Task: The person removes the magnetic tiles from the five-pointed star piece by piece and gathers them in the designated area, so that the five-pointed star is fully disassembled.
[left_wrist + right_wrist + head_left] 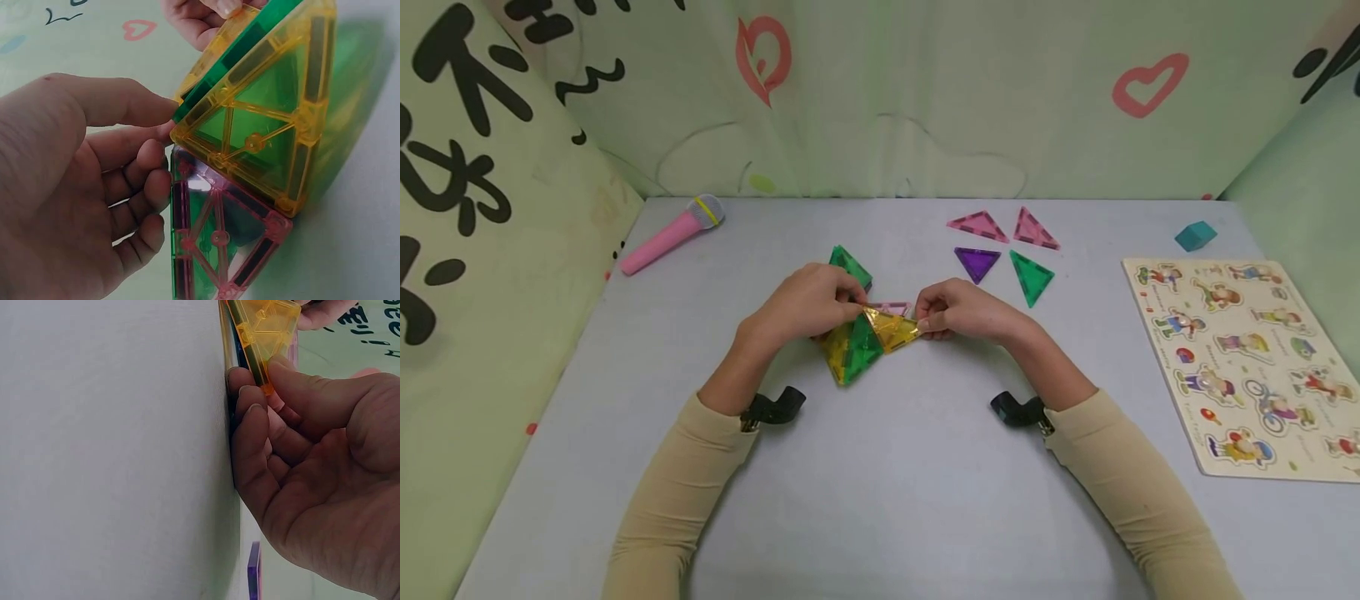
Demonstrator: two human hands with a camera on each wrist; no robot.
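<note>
Yellow see-through plastic made up the triangular tile (893,331) between my two hands, near the middle of the bench (880,500). The fingers of my right hand (958,308) pinched its right-hand corner, thumb against one face, the rest curled in close to the bench. At its other end, the thumb and forefinger of my left hand (805,302) pinched the upper corner, where it met the rest of the built piece; the other left fingers were loosely bent beside a pink tile (219,237). I could not tell whether they touched it.

Beside the yellow tile, on its left, sat a green panel (862,350), with more yellow plastic (837,354) next to it, and a green part (852,265) rose behind my left hand. Beyond my right hand lay a purple triangle (977,264), a loose green triangle (1032,277) and two pink triangles (979,226), all apart from the build. Farther right were a teal block (1196,236) and a picture puzzle board (1247,408); at the far left lay a pink toy microphone (666,239). Green cloth (880,158) with red hearts hung behind.
</note>
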